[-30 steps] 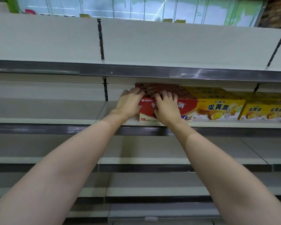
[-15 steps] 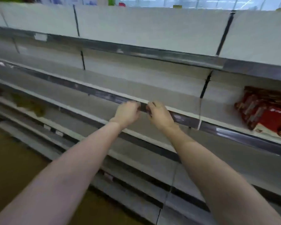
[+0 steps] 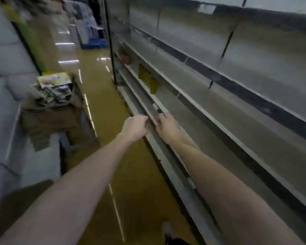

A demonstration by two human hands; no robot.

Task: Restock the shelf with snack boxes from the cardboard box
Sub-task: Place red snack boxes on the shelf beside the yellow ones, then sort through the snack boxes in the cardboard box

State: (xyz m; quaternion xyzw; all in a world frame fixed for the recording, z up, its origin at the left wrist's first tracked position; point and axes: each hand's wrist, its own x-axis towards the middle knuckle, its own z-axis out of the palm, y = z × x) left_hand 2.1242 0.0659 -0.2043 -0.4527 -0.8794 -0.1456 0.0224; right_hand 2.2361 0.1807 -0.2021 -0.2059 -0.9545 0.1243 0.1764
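Between boxes: left hand and right hand hang loosely curled, empty, close together, so next is reaching the cardboard box at nine o'clock.

Both forearms extend forward, bare. Left hand and right hand close together, fingers loosely curled, holding nothing.
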